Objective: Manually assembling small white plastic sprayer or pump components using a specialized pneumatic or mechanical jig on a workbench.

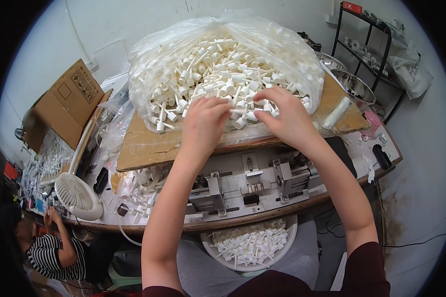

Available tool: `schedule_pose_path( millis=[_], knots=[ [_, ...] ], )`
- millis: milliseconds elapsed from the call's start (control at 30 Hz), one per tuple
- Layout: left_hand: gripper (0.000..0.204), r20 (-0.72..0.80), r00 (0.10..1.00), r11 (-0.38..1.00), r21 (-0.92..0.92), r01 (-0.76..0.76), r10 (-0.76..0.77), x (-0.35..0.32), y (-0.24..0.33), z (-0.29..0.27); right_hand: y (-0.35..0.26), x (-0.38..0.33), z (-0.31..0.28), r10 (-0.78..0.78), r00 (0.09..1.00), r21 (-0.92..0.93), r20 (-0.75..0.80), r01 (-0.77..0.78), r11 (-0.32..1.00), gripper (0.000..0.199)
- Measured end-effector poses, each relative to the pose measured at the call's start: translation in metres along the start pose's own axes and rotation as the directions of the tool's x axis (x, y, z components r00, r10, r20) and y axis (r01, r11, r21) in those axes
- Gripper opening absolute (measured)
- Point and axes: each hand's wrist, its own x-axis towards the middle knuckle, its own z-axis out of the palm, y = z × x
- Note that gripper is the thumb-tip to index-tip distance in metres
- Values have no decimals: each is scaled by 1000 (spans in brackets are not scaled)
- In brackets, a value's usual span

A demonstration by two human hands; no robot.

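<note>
Both hands, left hand (pixel 203 119) and right hand (pixel 282 116), fingers curled, gathering small white plastic stemmed caps (pixel 218 69) from clear plastic bag (pixel 148 59); grip contents unclear; next likely lift out.

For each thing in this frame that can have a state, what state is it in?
plastic bag: open, heaped with white plastic parts
left hand: reaching into the heap
right hand: fingers among the parts
basin: partly filled with parts
metal bowl: upright
cardboard box: flaps open
</note>
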Motion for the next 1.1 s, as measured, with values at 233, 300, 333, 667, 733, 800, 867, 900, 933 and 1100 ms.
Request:
schedule_pose_path(
  millis=[233, 300, 333, 667, 733, 800, 867, 900, 933, 1100],
  knots=[
    [12, -41, 847, 731, -528, 432, -530, -24, 69, -58, -2, 4, 43, 111, 975, -64, 191, -101, 993, 30],
    [18, 10, 888, 790, -452, 414, -460, -51, 80, -64, -6, 0, 47, 116, 979, -55, 166, -109, 993, 29],
    [21, 37, 906, 817, -416, 398, -423, -63, 84, -66, -9, -1, 46, 117, 981, -53, 152, -110, 992, 29],
    [34, 227, 952, 959, -146, 243, -207, -158, 133, -32, -15, -25, 23, -147, 988, -7, -46, 146, 989, 22],
    [31, 250, 952, 977, -66, 201, -179, -163, 132, -22, -18, -30, 18, -136, 991, -45, 16, 136, 990, 26],
    [30, 270, 948, 984, -2, 176, -169, -162, 132, -15, -17, -35, 19, -131, 991, -32, 35, 132, 991, 25],
    [30, 281, 942, 983, 52, 175, -183, -156, 132, -14, -17, -37, 17, -134, 990, -14, 39, 135, 991, 21],
    [30, 285, 941, 983, 47, 177, -183, -154, 131, -13, -18, -37, 15, -133, 991, -14, 33, 133, 991, 22],
    [30, 289, 940, 983, 42, 179, -184, -152, 131, -14, -19, -38, 11, -131, 991, -14, 27, 132, 991, 23],
    [30, 306, 926, 975, 33, 222, -221, -152, 131, -14, -26, -52, -1, -181, 981, -58, -75, 177, 982, 31]
  ],
)
